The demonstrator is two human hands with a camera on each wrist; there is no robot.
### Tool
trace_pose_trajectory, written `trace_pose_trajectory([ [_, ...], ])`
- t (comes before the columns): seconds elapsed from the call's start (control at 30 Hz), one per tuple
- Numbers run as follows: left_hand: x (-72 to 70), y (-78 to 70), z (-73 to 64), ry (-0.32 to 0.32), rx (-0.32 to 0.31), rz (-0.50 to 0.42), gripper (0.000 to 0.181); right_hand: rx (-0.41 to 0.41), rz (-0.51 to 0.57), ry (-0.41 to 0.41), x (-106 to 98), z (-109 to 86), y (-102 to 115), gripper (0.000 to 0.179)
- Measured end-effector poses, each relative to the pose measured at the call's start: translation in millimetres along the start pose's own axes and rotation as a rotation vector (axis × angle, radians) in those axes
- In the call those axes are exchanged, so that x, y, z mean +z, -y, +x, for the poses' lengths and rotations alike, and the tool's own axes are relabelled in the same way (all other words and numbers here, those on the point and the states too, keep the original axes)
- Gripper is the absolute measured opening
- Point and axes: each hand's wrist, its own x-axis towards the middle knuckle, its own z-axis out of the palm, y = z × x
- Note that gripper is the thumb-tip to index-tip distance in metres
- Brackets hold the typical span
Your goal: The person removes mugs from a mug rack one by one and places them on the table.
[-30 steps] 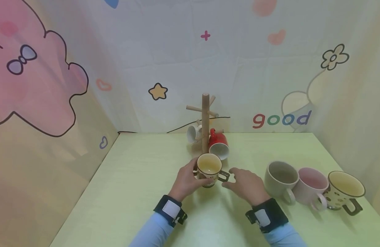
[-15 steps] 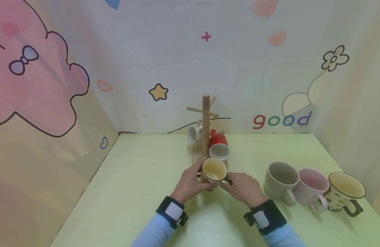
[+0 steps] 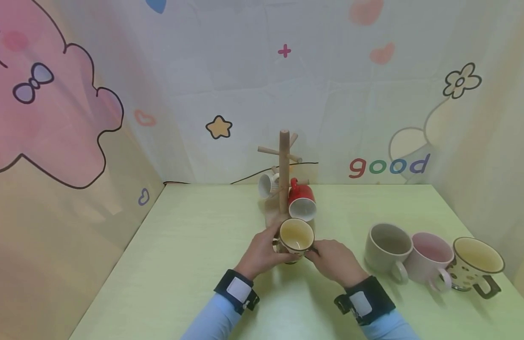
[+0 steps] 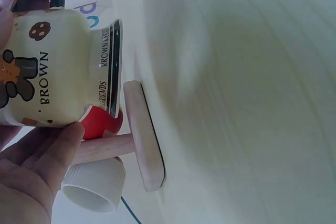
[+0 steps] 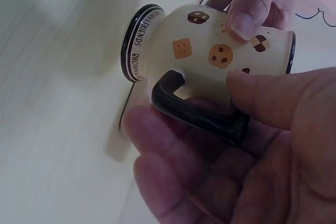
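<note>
A cream mug (image 3: 296, 234) with cookie prints, the word BROWN and a black-edged foot is held between both hands, in front of the wooden mug tree (image 3: 284, 177). My left hand (image 3: 262, 250) grips its body from the left, thumb in front. On the right, my right hand (image 3: 338, 262) has come to the dark handle (image 5: 197, 116); its thumb touches the mug by the handle's top and its fingers curl under the loop. In the left wrist view, the mug's foot points toward the pale table. A red mug (image 3: 301, 196) and a white ribbed mug (image 3: 267, 185) hang on the tree.
To the right stand a grey mug (image 3: 387, 252), a pink mug (image 3: 429, 259) and a larger cookie-print mug (image 3: 474, 264), close together with handles toward me. The tree's upper pegs (image 3: 268, 150) stick out sideways. A printed cloth (image 3: 227, 61) hangs behind the table (image 3: 193, 226).
The right hand has closed in from beside the mug to its handle. Held by the left hand, the mug has shifted slightly right and toward me.
</note>
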Motion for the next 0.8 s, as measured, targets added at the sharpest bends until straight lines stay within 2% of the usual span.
trace_pose_trajectory([
  [0.33,-3.7,3.0,1.7,0.064,-0.007,-0.027,0.083,0.062,0.116,0.031,1.9,0.5,2.1,0.016],
  [0.57,-4.3,3.2,1.0,0.099,-0.006,-0.055,0.082,0.067,0.155,0.013,2.3,-2.7,4.3,0.021],
  [0.8,-7.2,-0.9,1.1,0.126,-0.011,-0.022,0.08,0.103,0.221,0.034,2.5,-5.1,6.8,0.025],
])
